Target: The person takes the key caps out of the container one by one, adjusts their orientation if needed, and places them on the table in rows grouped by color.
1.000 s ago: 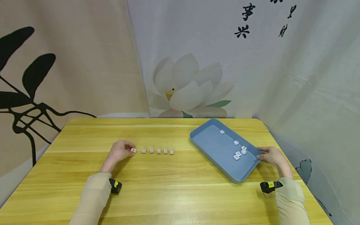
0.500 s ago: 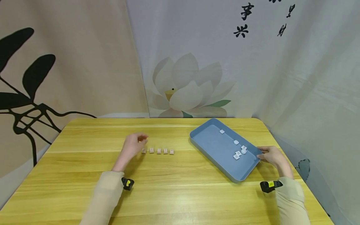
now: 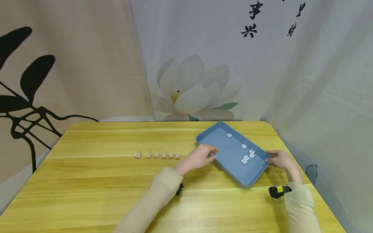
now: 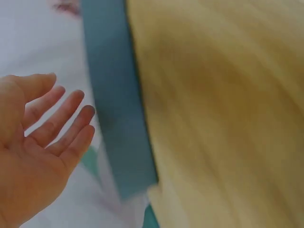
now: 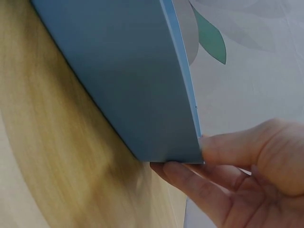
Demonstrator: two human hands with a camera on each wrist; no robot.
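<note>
A blue tray (image 3: pixel 222 144) lies slanted on the right part of the table. Inside it are several small white keycaps (image 3: pixel 244 161), most of them near its right side. My left hand (image 3: pixel 199 157) hovers at the tray's left edge, fingertips over the rim; the left wrist view shows its loosely bent fingers (image 4: pixel 71 128) holding nothing beside the tray wall (image 4: pixel 114 95). At the tray's right corner my right hand (image 3: pixel 282 160) grips the wall, thumb on one side and fingers on the other, as the right wrist view confirms. To the left, several pinkish keycaps (image 3: pixel 156 155) form a row.
The yellow wooden table (image 3: pixel 96 187) ends at a cloth backdrop (image 3: pixel 110 64) printed with a lotus and leaves. Each sleeve cuff carries a small black camera, such as the right one (image 3: pixel 276 191).
My left hand has let go of a keycap at the left end of the row, then travelled right to the tray. The right hand has stayed on the tray's corner.
</note>
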